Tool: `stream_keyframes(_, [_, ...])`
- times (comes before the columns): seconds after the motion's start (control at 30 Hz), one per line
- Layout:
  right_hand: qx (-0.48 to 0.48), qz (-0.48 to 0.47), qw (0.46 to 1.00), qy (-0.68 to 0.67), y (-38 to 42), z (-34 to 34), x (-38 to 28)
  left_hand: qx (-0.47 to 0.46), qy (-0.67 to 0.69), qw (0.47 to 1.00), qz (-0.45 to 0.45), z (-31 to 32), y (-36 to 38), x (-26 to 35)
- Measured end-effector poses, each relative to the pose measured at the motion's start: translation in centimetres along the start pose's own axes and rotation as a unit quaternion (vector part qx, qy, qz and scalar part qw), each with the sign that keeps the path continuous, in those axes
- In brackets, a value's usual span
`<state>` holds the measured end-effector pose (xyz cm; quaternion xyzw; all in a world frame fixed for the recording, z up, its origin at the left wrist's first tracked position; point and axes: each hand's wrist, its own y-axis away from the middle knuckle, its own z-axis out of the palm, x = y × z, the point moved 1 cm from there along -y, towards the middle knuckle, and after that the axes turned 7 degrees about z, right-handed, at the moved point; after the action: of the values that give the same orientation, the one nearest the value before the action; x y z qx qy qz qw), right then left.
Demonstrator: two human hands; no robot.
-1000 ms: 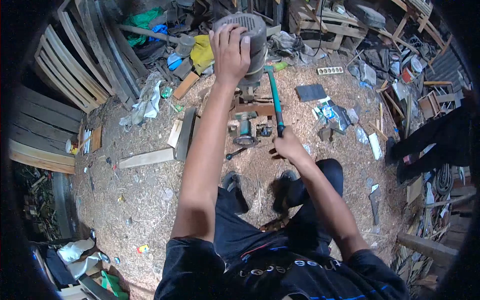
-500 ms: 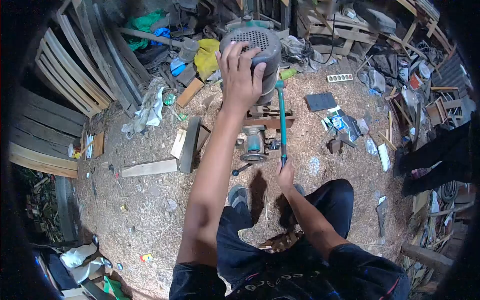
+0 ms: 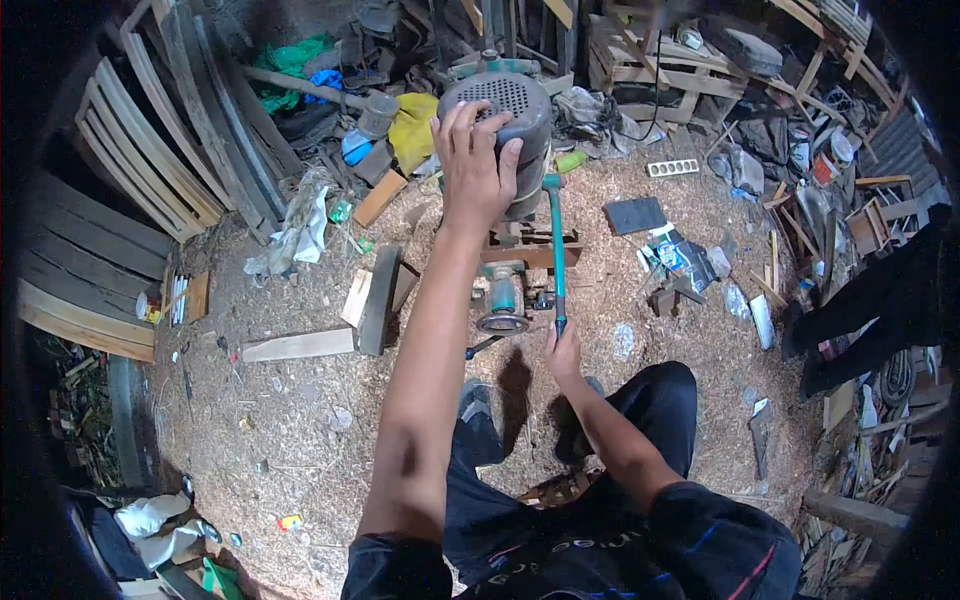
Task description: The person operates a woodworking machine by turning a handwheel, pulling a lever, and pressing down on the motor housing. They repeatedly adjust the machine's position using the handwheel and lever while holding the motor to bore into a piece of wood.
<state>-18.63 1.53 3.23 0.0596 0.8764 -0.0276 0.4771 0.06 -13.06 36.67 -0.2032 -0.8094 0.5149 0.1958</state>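
Matt grey cylinder (image 3: 531,122), probably metal, and a smooth green rod (image 3: 558,245).

One bare left hand (image 3: 475,170) and one bare right hand (image 3: 563,352), two in all; one grey, cylindrical motor-like housing (image 3: 532,120) with a perforated top; one long, teal-shafted tool (image 3: 558,240) with a black grip; one round, grey metal disc (image 3: 503,323); one white, oblong socket strip (image 3: 672,168); one dark, rectangular slab (image 3: 635,215); one crumpled yellow sheet (image 3: 415,135); one orange-brown wooden block (image 3: 380,198).

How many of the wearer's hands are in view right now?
2: the left hand rests on the perforated grey housing; the right hand grips the long green-handled tool. Neither is hidden.
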Motion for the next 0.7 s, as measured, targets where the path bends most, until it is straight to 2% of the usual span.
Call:
stream_keyframes(0.03, [-0.026, 0.014, 1.0, -0.007, 1.2, -1.4, -0.9, -0.001, -0.002, 1.0, -0.001, -0.1, 0.2, 0.2])
stream_keyframes(0.13, [0.008, -0.03, 0.997, -0.071, 2.7, -6.6, -7.4, 0.004, -0.006, 1.0, -0.005, -0.3, -0.5, 0.2])
stream_keyframes(0.23, [0.14, -0.217, 0.965, -0.033, 2.6, -12.5, -16.9, 0.012, -0.007, 1.0, 0.002, -0.7, -1.6, 0.4])
stream_keyframes(0.33, [0.161, -0.323, 0.932, -0.038, 1.0, -17.7, -24.5, 0.015, -0.01, 1.0, 0.001, -1.3, -2.3, 0.8])
stream_keyframes(0.43, [-0.005, -0.245, 0.943, -0.226, -2.2, -20.0, -29.2, 0.028, -0.019, 0.999, 0.012, -1.4, -3.2, 0.7])
stream_keyframes(0.5, [-0.039, -0.179, 0.947, -0.263, -3.6, -21.8, -32.8, 0.019, -0.03, 0.999, 0.018, -1.6, -3.6, 0.6])
stream_keyframes(0.57, [0.038, -0.345, 0.899, -0.268, -7.5, -20.9, -34.2, 0.018, -0.036, 0.999, 0.026, -1.7, -4.4, 0.1])
stream_keyframes(0.63, [0.181, -0.479, 0.812, -0.279, -13.0, -18.8, -35.7, 0.015, -0.033, 0.999, 0.032, -2.1, -4.8, 0.0])
stream_keyframes(0.7, [0.287, -0.529, 0.777, -0.183, -16.4, -17.8, -37.5, 0.014, -0.032, 0.999, 0.038, -2.3, -5.5, -0.2])
